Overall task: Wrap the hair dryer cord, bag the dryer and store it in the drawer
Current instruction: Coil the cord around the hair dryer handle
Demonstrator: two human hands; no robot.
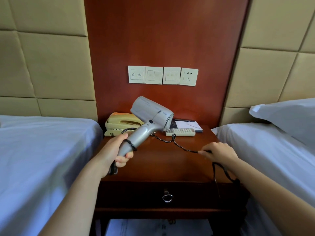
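1. The left grip (117, 151) is curled round the handle of the silver plastic hair dryer (150, 114), holding it tilted above the dark wooden table (162, 166).
2. The right grip (219, 153) pinches the twisted black cord (186, 149), and one loop of it circles the handle.
3. The closed wooden drawer (136, 195) sits under the table top.

Left arm (71, 193): bare forearm, uncovered from the wrist to the picture's lower edge.
Right arm (272, 188): bare forearm as well, uncovered from the wrist to the lower right corner.
Left hand (117, 150): bare, with slim fingers.
Right hand (219, 153): bare, its back and knuckles in plain sight.
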